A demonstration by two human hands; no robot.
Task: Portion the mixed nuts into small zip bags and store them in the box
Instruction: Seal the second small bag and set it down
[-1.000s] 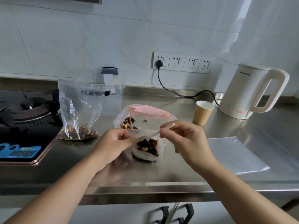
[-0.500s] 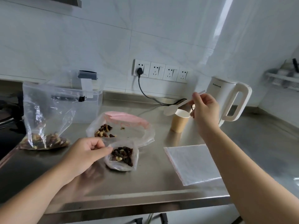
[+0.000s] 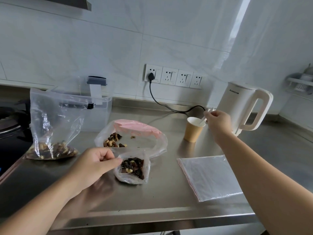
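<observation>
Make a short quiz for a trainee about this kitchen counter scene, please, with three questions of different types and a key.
1. True or false: the right hand holds a white plastic spoon whose bowl end is inside the paper cup.
2. Multiple choice: what does the left hand pinch?
A. the stack of empty zip bags
B. the rim of the small zip bag with nuts
C. the kettle
3. Fill in: the tall standing bag of nuts is in front of the clear plastic ____.

Key: 1 true; 2 B; 3 box.
</observation>
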